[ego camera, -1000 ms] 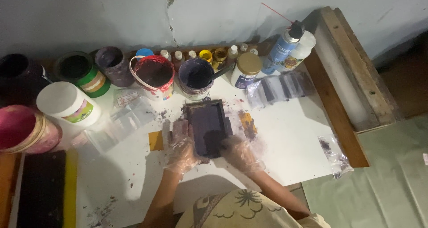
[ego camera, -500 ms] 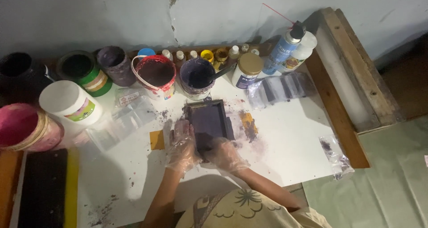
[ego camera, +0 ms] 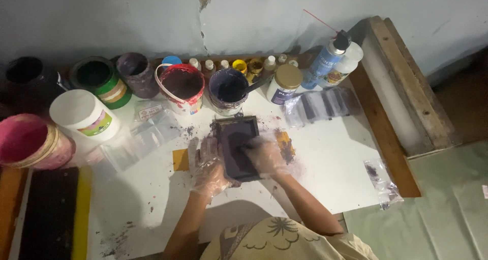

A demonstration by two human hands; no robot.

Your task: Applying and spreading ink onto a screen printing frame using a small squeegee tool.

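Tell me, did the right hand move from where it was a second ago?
Yes. The right hand slid up and inward onto the small dark frame, nearer the purple paint pot. Before, it sat lower at the frame's right edge.

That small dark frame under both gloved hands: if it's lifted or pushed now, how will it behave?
The dark frame looks rigid and flat, so it should slide rather than roll. Purple ink smears beside it and the left hand and right hand wear thin plastic gloves, so grip is probably slippery.
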